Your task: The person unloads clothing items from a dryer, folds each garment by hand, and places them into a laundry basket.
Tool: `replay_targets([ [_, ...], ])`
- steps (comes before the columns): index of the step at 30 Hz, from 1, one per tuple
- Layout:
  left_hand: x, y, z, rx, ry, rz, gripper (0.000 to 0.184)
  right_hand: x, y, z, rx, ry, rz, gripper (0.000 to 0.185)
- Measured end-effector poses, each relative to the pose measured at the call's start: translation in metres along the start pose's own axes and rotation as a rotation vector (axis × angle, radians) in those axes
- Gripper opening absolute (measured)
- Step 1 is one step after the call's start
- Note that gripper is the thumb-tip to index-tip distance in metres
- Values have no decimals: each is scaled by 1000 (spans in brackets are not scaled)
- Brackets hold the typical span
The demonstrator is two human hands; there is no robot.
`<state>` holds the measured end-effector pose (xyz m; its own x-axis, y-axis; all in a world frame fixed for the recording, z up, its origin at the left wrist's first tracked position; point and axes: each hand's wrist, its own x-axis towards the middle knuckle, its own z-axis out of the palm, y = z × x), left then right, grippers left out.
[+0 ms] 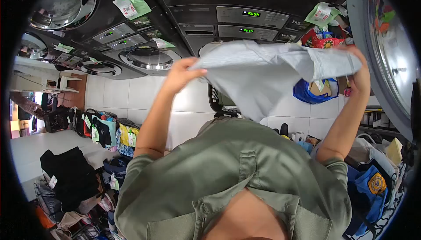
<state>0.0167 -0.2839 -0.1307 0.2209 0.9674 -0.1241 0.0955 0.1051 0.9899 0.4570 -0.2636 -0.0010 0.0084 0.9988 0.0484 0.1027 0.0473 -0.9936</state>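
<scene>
A light grey cloth (258,69) is stretched out in front of my chest, its lower part hanging down in a point. I cannot tell what kind of garment or linen it is. My left hand (180,74) pinches its left corner between thumb and fingers. At the other end my right hand (360,71) is closed on the cloth, slightly blurred. Partly hidden beneath the cloth is a black laundry basket (215,99) standing on the floor.
Dark washing machines (193,16) line the front, two panels reading PUSH. A round machine door (390,56) stands open at right. A blue bag (307,94) sits below it. Piled clothes (372,183) lie at right; a table (30,156) with folded black clothes (70,174) is at left.
</scene>
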Motion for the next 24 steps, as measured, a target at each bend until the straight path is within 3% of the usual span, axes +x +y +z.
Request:
replay_targets([
  [1,-2,15,-20,192,-23,198,20,-10,16,-25,-60,17,58,19],
  [2,-11,29,-32,167,-60,223,28,-26,18,-45,-227,-139,135,26],
  [3,-12,43,-38,169,-59,226,28,-35,37,-58,-30,-499,-305,26],
  [5,-14,58,-49,-194,-597,510,31,-35,17,-19,318,-1033,-279,26],
  [6,-15,23,-42,-506,-507,301,31,-36,25,-4,433,-1101,-271,26],
  [7,-15,-11,-36,-839,-371,134,46,-47,55,-1,512,-924,-137,27],
  [8,-19,-16,0,-1221,-227,-43,74,-63,93,1,607,-614,94,29],
  [10,-31,-31,19,-1249,-202,-129,74,-93,174,21,811,-115,482,33],
  [12,-38,-52,34,-1300,-150,-295,73,-143,229,55,1058,84,700,38],
  [15,-85,-103,48,-1383,7,-639,73,-157,252,94,1224,76,896,46],
  [16,-71,-130,39,-1275,-21,-751,65,-130,233,102,898,-130,889,46],
  [17,-53,-142,28,-1276,-16,-750,65,-106,240,108,815,-191,887,45],
  [19,-26,-158,10,-773,-27,-909,52,-70,262,112,754,-197,936,36],
  [21,5,-160,-4,-549,121,-823,46,-37,271,110,778,-153,983,29],
  [22,17,-153,-9,-551,128,-831,46,-23,264,107,664,-116,907,27],
  [24,33,-131,-16,-451,101,-622,42,-14,258,98,555,-79,841,25],
])
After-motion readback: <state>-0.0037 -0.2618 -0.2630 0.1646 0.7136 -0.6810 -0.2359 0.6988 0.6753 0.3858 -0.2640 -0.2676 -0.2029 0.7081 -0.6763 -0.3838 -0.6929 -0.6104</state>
